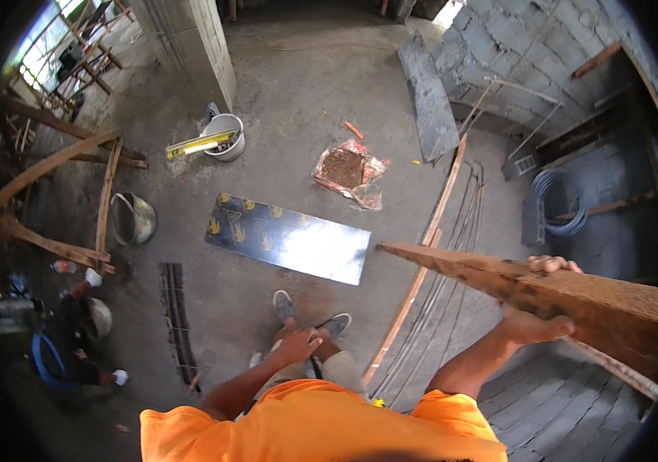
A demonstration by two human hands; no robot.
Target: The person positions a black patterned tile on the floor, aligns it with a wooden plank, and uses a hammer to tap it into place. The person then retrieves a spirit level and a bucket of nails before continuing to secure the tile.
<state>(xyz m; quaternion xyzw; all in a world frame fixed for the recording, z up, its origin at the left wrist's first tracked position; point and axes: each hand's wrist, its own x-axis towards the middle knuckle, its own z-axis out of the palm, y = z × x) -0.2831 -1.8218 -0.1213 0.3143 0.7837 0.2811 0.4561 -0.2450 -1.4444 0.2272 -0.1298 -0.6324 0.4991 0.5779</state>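
My right hand (537,326) is wrapped round a long, rough wooden beam (606,308). Its thumb lies along the near side, and the fingertips curl over the far edge. The beam slants from the right rim toward the middle of the floor, its far end tapering to a narrow tip in this view. In front of my shorts is my left hand (298,345), its fingers loosely laid out with no object visible in them. A dark, shiny panel with yellow marks (267,235) lies flat on the floor ahead of my shoes.
Ahead stand a white bucket (225,138) with a yellow spirit level across it and a torn bag of brown material (344,169). Steel rods (452,254) lie to my right, near coiled tubing (558,204). Wooden trestles (105,192) and a glove-wearing co-worker (75,331) are left.
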